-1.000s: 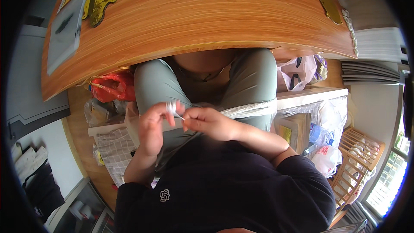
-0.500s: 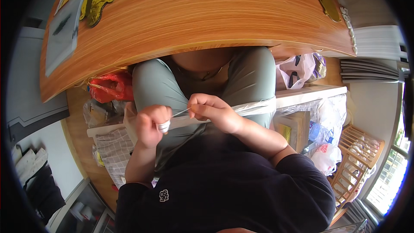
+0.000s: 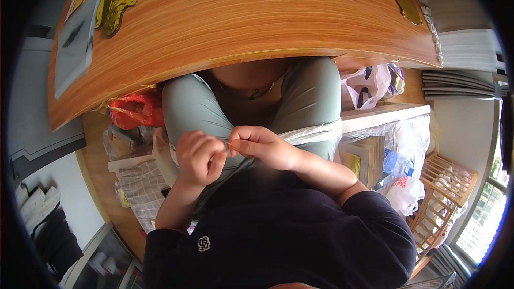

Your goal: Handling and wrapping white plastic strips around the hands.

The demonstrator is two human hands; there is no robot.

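Over my lap, my left hand and my right hand are close together, fingertips almost meeting. A short bit of pale thread shows between them. My right thumb and forefinger pinch it. The left hand's fingers are curled, its back partly toward me, and the small white wound bundle seen there earlier is hidden now. A band of white strands lies across my right thigh in grey-green trousers and passes out of sight behind my hands.
Ahead is a wooden table with gold shiny cutouts and a clear plastic sheet. A red plastic bag sits at left. On the right are a pale bag, a water bottle and a wooden rack.
My left hand has turned and moved right toward the right hand, hiding the white bundle. The right hand has dropped slightly nearer me, and the stretch of thread between them is shorter.
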